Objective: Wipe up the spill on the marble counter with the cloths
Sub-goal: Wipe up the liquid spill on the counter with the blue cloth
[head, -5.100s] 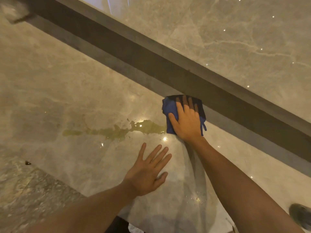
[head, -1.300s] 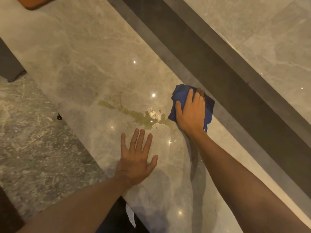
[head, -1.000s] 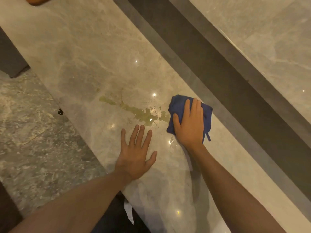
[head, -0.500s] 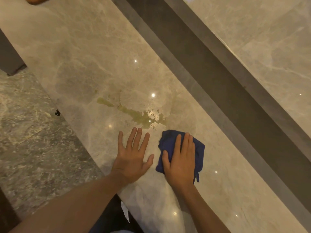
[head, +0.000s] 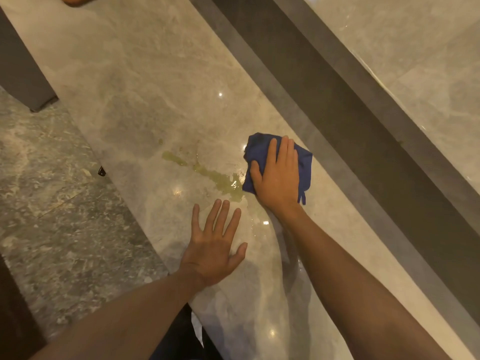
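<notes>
2 hands are on the marble counter (head: 161,74), and each one has its own job. The right hand (head: 276,178) lies flat on top of a blue cloth (head: 304,165), with its fingers straight and its thumb out to the side. It is not squeezing the cloth. It pushes down on it, most likely so the cloth soaks up more and slides well over the smooth stone. The cloth sits under the palm, and its near corner touches the right end of the spill (head: 207,175). The spill is a thin, yellow-green streak that runs away to the left, so most of it is not wiped yet. Only 1 cloth can be seen. The left hand (head: 213,245) rests flat on the counter, just below the spill, with its fingers spread wide and nothing in it. It looks like it is there to hold the person steady while the other arm reaches out. A wet, shiny patch sits between the 2 hands. A good next move would be to slide the cloth left along the streak. If the push is too fast, the spill may just smear. A dark ledge (head: 324,105) runs behind the cloth.
</notes>
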